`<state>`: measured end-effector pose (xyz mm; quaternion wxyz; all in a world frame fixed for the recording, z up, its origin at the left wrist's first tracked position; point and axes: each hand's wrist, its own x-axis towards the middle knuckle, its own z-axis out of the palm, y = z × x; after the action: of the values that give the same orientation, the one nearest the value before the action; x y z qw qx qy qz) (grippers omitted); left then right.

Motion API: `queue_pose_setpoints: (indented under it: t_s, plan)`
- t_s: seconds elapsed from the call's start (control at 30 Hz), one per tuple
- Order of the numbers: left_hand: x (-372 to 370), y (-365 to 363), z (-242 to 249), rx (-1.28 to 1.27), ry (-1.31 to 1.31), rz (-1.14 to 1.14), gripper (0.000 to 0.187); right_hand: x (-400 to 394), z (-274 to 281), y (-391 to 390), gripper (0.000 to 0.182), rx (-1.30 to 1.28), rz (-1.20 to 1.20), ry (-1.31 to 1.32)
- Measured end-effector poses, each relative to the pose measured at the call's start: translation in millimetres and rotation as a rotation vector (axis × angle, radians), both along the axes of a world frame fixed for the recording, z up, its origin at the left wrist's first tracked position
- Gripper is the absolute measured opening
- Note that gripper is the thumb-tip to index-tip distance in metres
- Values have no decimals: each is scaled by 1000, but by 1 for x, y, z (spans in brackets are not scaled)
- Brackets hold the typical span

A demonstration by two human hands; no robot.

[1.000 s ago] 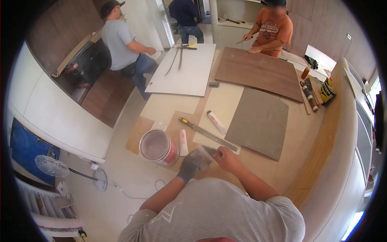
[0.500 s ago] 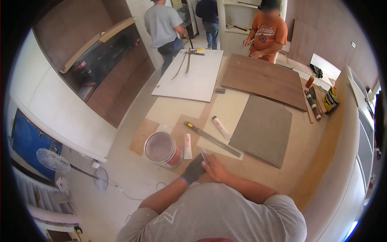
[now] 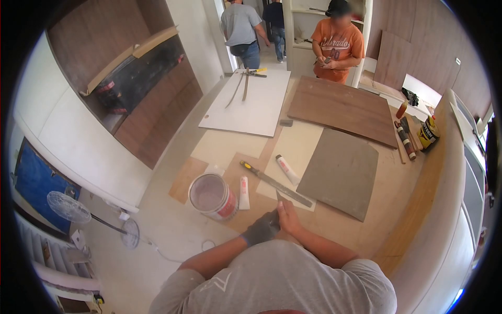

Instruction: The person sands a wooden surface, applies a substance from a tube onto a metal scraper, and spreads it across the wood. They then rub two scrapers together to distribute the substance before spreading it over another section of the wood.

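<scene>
My left hand [image 3: 261, 228], in a dark grey glove, is closed close to my chest at the table's near edge. Right against it is my bare right hand [image 3: 289, 219], its fingers wrapped round a small thin item that pokes up past the fingertips and is too small to name. A yellow-and-black-handled long file [image 3: 277, 184] lies just beyond my hands. Left of it are a white tube [image 3: 244, 192] and an open can [image 3: 213, 195] of greyish-pink material. A second white tube [image 3: 287, 169] rests beyond the file.
A grey sheet [image 3: 340, 174], a brown board [image 3: 343, 110] and a white board [image 3: 246, 102] lie on the table. Bottles and a yellow can [image 3: 429, 133] stand at right. Across the table, a person in orange [image 3: 339, 51] holds something small. Two people are farther back.
My hands have shifted slightly, and the thin item now points up from my right hand. The person in grey has moved toward the doorway; the one in orange stands more upright, hands together.
</scene>
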<state>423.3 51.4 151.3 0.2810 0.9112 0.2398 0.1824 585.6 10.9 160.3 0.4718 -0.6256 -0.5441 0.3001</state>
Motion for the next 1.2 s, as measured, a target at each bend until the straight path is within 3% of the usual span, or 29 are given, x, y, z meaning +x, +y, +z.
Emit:
queue_pose_setpoints:
  t_s: [0.03,0.07,0.13,0.17,0.23,0.3,0.4,0.5,0.6,0.63,0.67,0.7,0.73,0.8,0.83,0.87,0.9,0.97,1.07,1.17,1.2]
  plan:
    - [0,-1,3,93,13,-27,41,3,0,1,41,14,-6,43]
    - [4,-7,42,-84,46,3,41,6,3,2,45,26,-12,85]
    - [5,0,47,-164,-47,47,41,13,16,6,46,-1,-35,150]
    - [1,8,28,-76,-169,63,42,14,26,2,44,-51,-53,179]
    - [-9,15,1,-282,-331,222,44,14,49,-2,41,-126,-66,167]
    - [-9,17,33,-880,-388,523,45,9,68,-6,41,-190,-52,91]
    - [9,16,60,-254,-101,225,45,-17,69,-7,39,90,6,-9]
    - [21,15,72,-280,-119,267,46,-20,52,21,39,371,-170,-132]
    - [25,0,112,-296,-137,222,48,27,57,40,58,-50,-61,7]
    - [21,9,94,-325,-220,165,50,40,48,43,56,96,-88,-72]
    - [17,22,77,-353,-307,113,52,49,54,46,56,126,-116,6]
    - [20,32,97,-279,-432,107,52,58,59,49,56,159,-143,84]
    - [19,43,100,-439,-501,188,51,61,84,45,56,72,-181,321]
    - [18,66,107,-749,-704,364,48,59,113,41,59,105,-284,372]
    - [10,73,114,-604,-504,389,47,58,125,39,60,124,-336,398]
    - [10,72,119,-517,-468,368,47,59,137,35,59,-19,-392,399]
    - [12,72,125,-427,-432,343,46,61,134,39,57,9,-357,562]
    - [17,66,130,-408,-460,323,45,65,116,45,54,61,-290,892]
    - [31,51,119,-618,-658,297,44,69,91,53,56,46,-266,1236]
    - [37,45,118,-630,-687,250,43,67,87,43,56,-143,-281,1314]
    - [37,40,130,-513,-581,275,43,64,83,43,52,-123,-291,1246]
